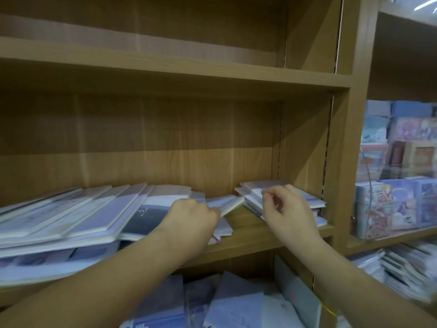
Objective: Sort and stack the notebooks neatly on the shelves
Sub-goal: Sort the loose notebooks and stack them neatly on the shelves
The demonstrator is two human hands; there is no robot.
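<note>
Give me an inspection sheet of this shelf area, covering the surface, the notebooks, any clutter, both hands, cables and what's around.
Surface: brown wooden shelf, bare board showing between the two piles.
Job's things: slanted fan of pale blue-and-white notebooks on the left; small flat stack of pale notebooks on the right; one thin white-edged notebook between them.
Clutter: jumbled pale notebooks on the shelf below.
Hands: left hand grips the thin notebook; right hand over the small stack, fingers curled, grip unclear.
Cables: nothing seen.
Surroundings: colourful illustrated booklets in the neighbouring display on the right.
</note>
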